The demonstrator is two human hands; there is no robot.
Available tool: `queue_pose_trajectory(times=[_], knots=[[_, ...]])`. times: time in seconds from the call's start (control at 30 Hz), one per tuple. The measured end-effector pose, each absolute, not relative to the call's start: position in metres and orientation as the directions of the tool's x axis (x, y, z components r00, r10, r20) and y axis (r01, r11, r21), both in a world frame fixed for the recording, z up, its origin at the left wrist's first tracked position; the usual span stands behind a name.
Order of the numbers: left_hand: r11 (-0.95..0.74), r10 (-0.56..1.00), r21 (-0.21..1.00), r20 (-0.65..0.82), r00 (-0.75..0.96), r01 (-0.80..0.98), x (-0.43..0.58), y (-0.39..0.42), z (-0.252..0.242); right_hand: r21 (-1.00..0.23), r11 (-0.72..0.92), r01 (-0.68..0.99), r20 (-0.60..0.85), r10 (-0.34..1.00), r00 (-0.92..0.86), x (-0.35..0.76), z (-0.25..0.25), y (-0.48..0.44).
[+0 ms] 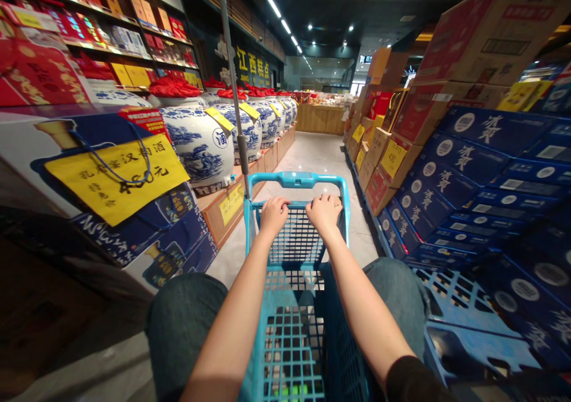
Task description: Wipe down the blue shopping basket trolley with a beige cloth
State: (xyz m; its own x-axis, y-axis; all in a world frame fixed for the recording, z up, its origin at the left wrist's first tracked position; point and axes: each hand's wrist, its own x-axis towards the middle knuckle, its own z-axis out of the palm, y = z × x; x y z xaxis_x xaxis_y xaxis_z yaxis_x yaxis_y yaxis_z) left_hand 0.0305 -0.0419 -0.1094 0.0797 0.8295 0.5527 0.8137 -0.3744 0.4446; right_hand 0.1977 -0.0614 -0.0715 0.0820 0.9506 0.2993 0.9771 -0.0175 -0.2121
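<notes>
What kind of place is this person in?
Probably a supermarket liquor aisle: the left hand and right hand grip a blue shopping cart, blue-and-white ceramic jars carry yellow price tags, and stacked blue cartons line the right side.

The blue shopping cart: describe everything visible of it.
The shopping cart looks like light-blue plastic, its walls and floor an open grid. A rounded handle bar arches over its far end. It stands upright in the shop aisle, between the person's jeans-clad legs. The left hand and right hand both grip the far wall's top rim, side by side, just below the handle bar. Something green shows through the grid at the bottom; unclear what.
</notes>
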Motion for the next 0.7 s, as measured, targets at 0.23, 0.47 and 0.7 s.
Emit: queue_pose_trajectory(times=[0.23,0.47,0.7], knots=[[-0.371,0.824,0.447,0.562,0.067,0.814,0.031,-0.040,-0.112,-0.249,-0.016,0.968,0.230,0.970,0.075,0.200,-0.069,-0.062],[-0.347,0.843,0.457,0.535,0.058,0.819,0.032,-0.042,-0.110,-0.268,-0.004,0.963,0.287,0.954,0.084,0.209,-0.068,-0.058],[-0.357,0.834,0.460,0.549,0.055,0.813,0.033,-0.041,-0.112,-0.356,0.161,0.920,0.479,0.877,0.032,0.212,-0.071,-0.051]])
